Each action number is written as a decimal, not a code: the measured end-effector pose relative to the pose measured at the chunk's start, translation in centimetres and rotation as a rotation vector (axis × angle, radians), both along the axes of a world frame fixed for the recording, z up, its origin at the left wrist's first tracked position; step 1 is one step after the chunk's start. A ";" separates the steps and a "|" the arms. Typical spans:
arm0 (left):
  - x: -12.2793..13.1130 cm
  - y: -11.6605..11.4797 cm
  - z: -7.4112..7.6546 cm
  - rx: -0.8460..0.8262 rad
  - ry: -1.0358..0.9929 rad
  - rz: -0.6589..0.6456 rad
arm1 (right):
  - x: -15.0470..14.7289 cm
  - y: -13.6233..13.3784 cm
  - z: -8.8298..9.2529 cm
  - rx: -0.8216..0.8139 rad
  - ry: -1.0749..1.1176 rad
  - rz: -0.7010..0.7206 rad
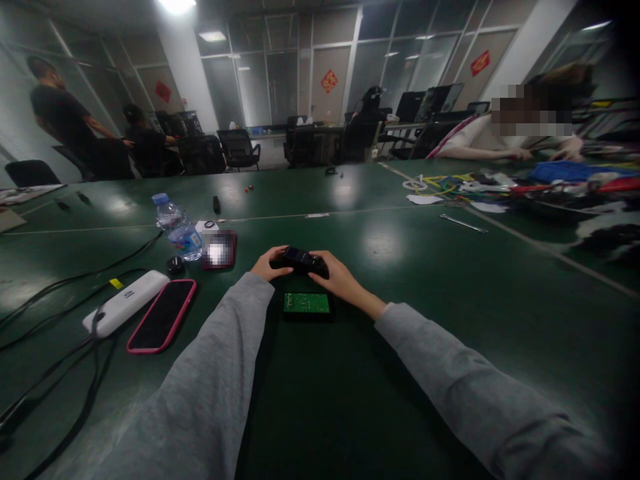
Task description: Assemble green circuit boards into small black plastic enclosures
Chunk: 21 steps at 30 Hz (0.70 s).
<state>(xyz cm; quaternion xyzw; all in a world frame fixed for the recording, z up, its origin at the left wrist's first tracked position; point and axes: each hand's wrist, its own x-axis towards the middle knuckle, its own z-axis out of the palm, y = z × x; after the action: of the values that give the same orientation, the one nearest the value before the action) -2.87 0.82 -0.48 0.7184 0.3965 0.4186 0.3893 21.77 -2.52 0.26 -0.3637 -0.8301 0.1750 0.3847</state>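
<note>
Between both hands is a black handheld device (299,256) with a small dark panel on its upper side, held just above the green table. Fingers of my left hand (266,265) are closed round its left end. My right hand (334,272) grips the right end, thumb on the near side. Just below, closer to me, a green circuit board (307,303) sits face up in a dark shallow case, apart from both hands. What the device's underside looks like is hidden.
Left of my arms lie a pink-edged phone (163,317), a white power strip (127,303) with black cables, and a water bottle (179,228). A wrench (463,223) lies at right. Beyond it are tangled cables (450,183) and a person leaning on the table.
</note>
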 end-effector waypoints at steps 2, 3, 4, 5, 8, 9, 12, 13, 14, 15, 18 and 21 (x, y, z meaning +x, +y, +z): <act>0.0 0.0 0.0 0.001 -0.005 0.004 | 0.0 0.0 0.1 0.001 0.000 0.000; 0.1 0.0 0.1 0.003 -0.010 0.005 | 0.0 0.0 0.1 0.002 -0.001 -0.001; 0.1 0.0 0.1 0.005 -0.013 0.004 | 0.0 -0.1 0.1 0.002 -0.003 -0.002; 0.1 0.0 0.1 0.006 -0.014 0.003 | 0.0 -0.1 0.2 0.002 -0.004 -0.004; 0.1 0.0 0.0 0.003 -0.011 0.004 | 0.0 -0.2 0.3 0.002 -0.006 -0.001; 0.1 0.1 0.0 0.002 -0.010 0.006 | 0.0 -0.2 0.3 0.004 -0.006 0.001; 0.0 0.1 -0.1 0.001 -0.012 0.005 | 0.0 -0.1 0.2 0.008 0.000 0.000; 0.0 0.2 -0.1 0.003 -0.013 0.001 | 0.0 -0.1 0.1 0.008 0.001 0.001; 0.0 0.2 -0.2 0.007 -0.014 -0.002 | 0.0 0.0 0.1 0.007 0.002 0.001; 0.0 0.2 -0.2 0.009 -0.016 -0.007 | 0.0 0.0 0.1 0.007 0.004 0.003; 0.0 0.2 -0.2 0.013 -0.021 -0.009 | 0.0 0.0 0.0 0.008 0.008 0.006; 0.0 0.0 0.0 0.003 -0.016 0.001 | 0.0 -0.1 0.2 0.010 0.002 0.003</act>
<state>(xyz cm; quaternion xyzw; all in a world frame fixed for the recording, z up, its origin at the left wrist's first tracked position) -2.85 0.85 -0.47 0.7154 0.3932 0.4249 0.3911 21.78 -2.61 0.42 -0.3604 -0.8312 0.1716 0.3870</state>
